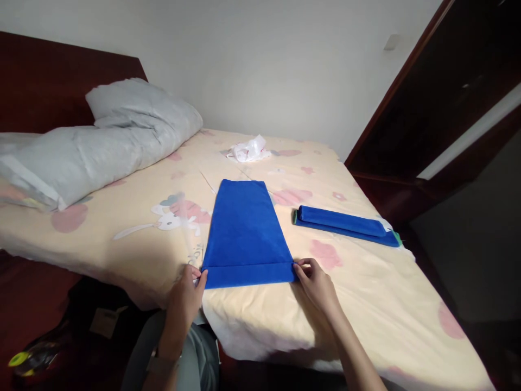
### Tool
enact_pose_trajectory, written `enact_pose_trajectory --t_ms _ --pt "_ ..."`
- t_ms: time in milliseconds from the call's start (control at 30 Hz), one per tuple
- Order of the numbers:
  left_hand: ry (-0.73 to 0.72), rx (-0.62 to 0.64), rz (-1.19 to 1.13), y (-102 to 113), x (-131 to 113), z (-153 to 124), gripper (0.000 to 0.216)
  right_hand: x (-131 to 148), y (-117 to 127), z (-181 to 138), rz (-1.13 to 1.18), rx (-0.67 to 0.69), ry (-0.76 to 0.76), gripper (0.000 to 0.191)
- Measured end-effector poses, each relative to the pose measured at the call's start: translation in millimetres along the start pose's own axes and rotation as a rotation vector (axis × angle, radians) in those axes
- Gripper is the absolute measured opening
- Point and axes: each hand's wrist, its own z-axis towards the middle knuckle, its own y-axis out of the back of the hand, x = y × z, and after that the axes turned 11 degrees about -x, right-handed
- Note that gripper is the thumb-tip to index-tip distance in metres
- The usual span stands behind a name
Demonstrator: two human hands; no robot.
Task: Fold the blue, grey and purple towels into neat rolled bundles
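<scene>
A blue cloth [246, 228] lies flat on the bed, with a narrow strip folded over along its near edge. My left hand [191, 282] pinches the left end of that folded strip between thumb and fingers. At the strip's right end, my right hand [313, 277] grips the corner in the same way. To the right of the cloth rests another blue cloth, folded into a long narrow shape [344, 221], with green showing at its ends; neither hand touches it.
The bed sheet [150, 260] is cream with pink prints and a rabbit. A crumpled white plastic bag [249, 149] lies beyond the cloth. A grey quilt [118, 146] is heaped at the left by the headboard [61, 81]. Dark wooden furniture [427, 108] stands at the right.
</scene>
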Motion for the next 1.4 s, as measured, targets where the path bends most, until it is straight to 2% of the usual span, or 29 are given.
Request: enact_pose_trajectory --t_ms 133,333,400,500,567,733,833,933,1033,1100,1167,1267,1400 --pt "0.039 0.070 -0.094 1.8 7.6 3.6 0.013 -8.7 0.9 2.0 0.090 0.011 0.049 0.026" --pt "-0.171 0.270 -0.198 10.9 16.9 3.9 0.021 -14.0 17.0 -1.0 0.112 0.131 0.055 0.030" --pt "-0.226 0.290 -0.246 18.1 21.0 4.5 0.024 -12.1 25.1 -3.8 0.199 0.218 0.043 0.033" --pt "-0.354 0.328 -0.287 28.3 31.0 6.5 0.039 -11.1 35.8 -7.5 0.401 0.443 0.003 0.047" --pt "-0.396 0.356 -0.299 30.7 38.1 8.8 0.046 -13.3 37.7 -8.1 0.455 0.494 -0.006 0.057" --pt "-0.320 0.325 -0.324 18.6 44.1 14.0 0.029 -17.9 23.4 -1.9 0.406 0.225 0.086 0.039" --pt "-0.275 0.185 -0.384 7.5 35.0 14.3 0.027 -11.8 13.6 3.8 0.378 0.124 0.127 0.038" --pt "-0.104 0.065 -0.407 -1.0 20.1 13.1 0.034 -1.6 7.1 9.6 0.432 0.114 0.081 0.041" --pt "0.093 0.049 -0.374 -3.0 7.5 11.9 0.039 4.8 7.0 14.2 0.414 0.065 0.085 0.044" --pt "0.147 0.069 -0.300 -0.4 3.1 10.9 0.037 4.4 11.7 15.1 0.324 0.016 0.100 0.045" --pt "0.120 0.141 -0.178 3.7 1.6 9.0 0.036 0.9 18.0 13.9 0.202 0.021 0.101 0.044" --pt "0.000 0.209 -0.012 8.5 0.2 3.1 0.032 -6.2 22.9 8.8 0.011 0.109 0.098 0.039" --pt "-0.097 0.170 0.090 10.8 -6.1 -5.9 0.026 -9.0 18.5 1.2 -0.159 0.062 0.097 0.039"
